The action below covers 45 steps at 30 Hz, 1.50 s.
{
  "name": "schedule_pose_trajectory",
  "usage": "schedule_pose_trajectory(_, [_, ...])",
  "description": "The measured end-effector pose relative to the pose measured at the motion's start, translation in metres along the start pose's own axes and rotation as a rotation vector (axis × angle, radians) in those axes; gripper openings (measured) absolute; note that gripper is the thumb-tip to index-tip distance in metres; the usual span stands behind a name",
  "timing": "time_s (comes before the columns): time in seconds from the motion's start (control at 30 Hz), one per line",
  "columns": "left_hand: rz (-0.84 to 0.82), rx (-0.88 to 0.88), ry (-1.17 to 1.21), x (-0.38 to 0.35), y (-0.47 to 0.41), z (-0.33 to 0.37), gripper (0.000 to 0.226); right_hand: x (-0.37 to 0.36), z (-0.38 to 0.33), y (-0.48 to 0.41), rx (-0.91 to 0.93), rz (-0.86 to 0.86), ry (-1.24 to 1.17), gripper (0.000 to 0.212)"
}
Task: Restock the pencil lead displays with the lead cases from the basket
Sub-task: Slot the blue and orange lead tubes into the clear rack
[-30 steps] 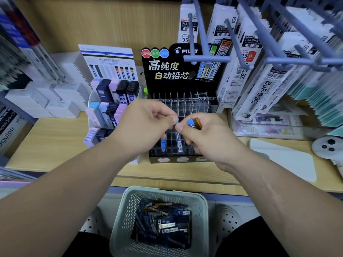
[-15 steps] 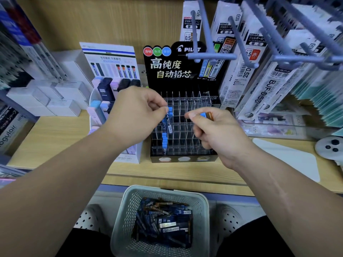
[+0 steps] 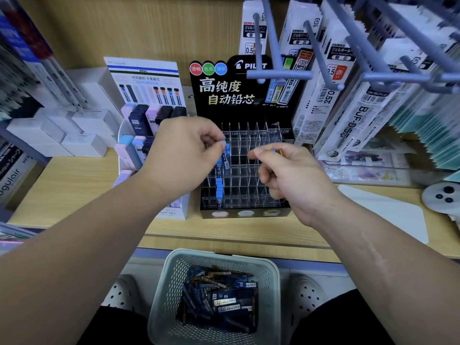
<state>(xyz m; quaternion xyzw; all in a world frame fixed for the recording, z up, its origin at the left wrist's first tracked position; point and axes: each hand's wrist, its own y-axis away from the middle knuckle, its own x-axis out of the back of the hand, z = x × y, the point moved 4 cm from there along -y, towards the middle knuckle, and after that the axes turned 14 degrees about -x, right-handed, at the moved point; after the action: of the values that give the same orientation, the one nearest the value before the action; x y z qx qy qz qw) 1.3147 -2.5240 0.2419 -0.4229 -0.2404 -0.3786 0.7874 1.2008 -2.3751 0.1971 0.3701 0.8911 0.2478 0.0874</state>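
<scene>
The hands, pressed together a second ago, are now apart, and over the last half second they barely shift. The left hand point(image 3: 184, 155) pinches a slim dark lead case with a blue cap point(image 3: 226, 161) at its top, grip tight on it. The case hangs upright over the left column of the black display with clear plastic dividers point(image 3: 245, 214), above the blue-capped slotted cases point(image 3: 219, 189). The right hand point(image 3: 296, 180) hovers knuckles-up over the grid, fingers curled, clutching spare cases point(image 3: 277, 151); a blue cap and a brown tip peek out. Below the wooden bench point(image 3: 74, 190), the pale perforated plastic basket point(image 3: 219, 253) holds a heap of dark blue cases point(image 3: 219, 300).
</scene>
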Motion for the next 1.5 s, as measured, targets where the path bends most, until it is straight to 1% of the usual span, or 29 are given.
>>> schedule_pose_trajectory(0.2, [-0.113, -0.097, -0.127, -0.011, 0.001, -0.003, 0.005, -0.001, 0.001, 0.001, -0.01, 0.005, 0.02, 0.02])
schedule_pose_trajectory(0.27, [-0.125, -0.122, -0.153, -0.015, 0.001, -0.003, 0.004, -0.001, 0.001, 0.001, -0.011, 0.001, 0.028, 0.021])
schedule_pose_trajectory(0.37, [-0.119, -0.091, -0.188, -0.017, -0.001, -0.003, 0.007, -0.001, 0.001, 0.001, -0.009, -0.002, 0.042, 0.021])
schedule_pose_trajectory(0.5, [-0.107, 0.011, -0.206, -0.019, -0.004, -0.002, 0.009, -0.001, 0.0, 0.002, -0.019, -0.011, 0.023, 0.015])
schedule_pose_trajectory(0.6, [-0.097, 0.082, -0.164, -0.02, -0.004, -0.005, 0.013, -0.001, 0.001, 0.002, -0.091, -0.079, -0.162, 0.026])
schedule_pose_trajectory(0.67, [-0.096, 0.094, -0.143, -0.021, -0.004, -0.007, 0.016, -0.002, -0.001, 0.003, -0.118, -0.145, -0.268, 0.028])
schedule_pose_trajectory(0.7, [-0.095, 0.095, -0.138, -0.021, -0.003, -0.007, 0.015, -0.002, -0.002, 0.004, -0.125, -0.182, -0.289, 0.028])
schedule_pose_trajectory(0.77, [-0.094, 0.097, -0.123, -0.02, -0.003, -0.007, 0.011, -0.005, -0.004, 0.007, -0.143, -0.271, -0.259, 0.026])
schedule_pose_trajectory(0.87, [-0.033, 0.114, -0.02, -0.016, -0.004, -0.006, 0.009, -0.01, -0.003, 0.013, -0.152, -0.386, -0.131, 0.028])
schedule_pose_trajectory(0.93, [0.044, 0.147, 0.146, -0.012, -0.005, -0.001, 0.01, -0.013, -0.001, 0.014, -0.147, -0.426, -0.098, 0.028])
schedule_pose_trajectory(1.0, [0.077, 0.192, 0.361, -0.01, -0.005, 0.009, 0.009, -0.014, -0.001, 0.014, -0.147, -0.439, -0.086, 0.027])
schedule_pose_trajectory(1.1, [0.013, 0.248, 0.552, -0.013, -0.002, 0.019, 0.008, -0.015, 0.0, 0.014, -0.158, -0.443, -0.076, 0.026])
schedule_pose_trajectory(1.17, [-0.045, 0.251, 0.578, -0.015, 0.001, 0.019, 0.008, -0.018, 0.0, 0.015, -0.164, -0.461, -0.075, 0.023])
schedule_pose_trajectory(1.23, [-0.067, 0.264, 0.593, -0.016, 0.003, 0.017, 0.007, -0.02, 0.0, 0.016, -0.166, -0.475, -0.075, 0.023])
schedule_pose_trajectory(1.33, [-0.05, 0.312, 0.621, -0.014, 0.003, 0.012, 0.008, -0.018, 0.0, 0.015, -0.166, -0.422, -0.083, 0.027])
schedule_pose_trajectory(1.43, [0.01, 0.367, 0.594, -0.008, 0.001, 0.004, 0.013, -0.011, -0.001, 0.009, -0.133, -0.247, -0.031, 0.014])
schedule_pose_trajectory(1.5, [0.042, 0.388, 0.593, -0.003, 0.0, -0.001, 0.016, -0.004, 0.001, 0.004, -0.125, -0.135, -0.041, 0.007])
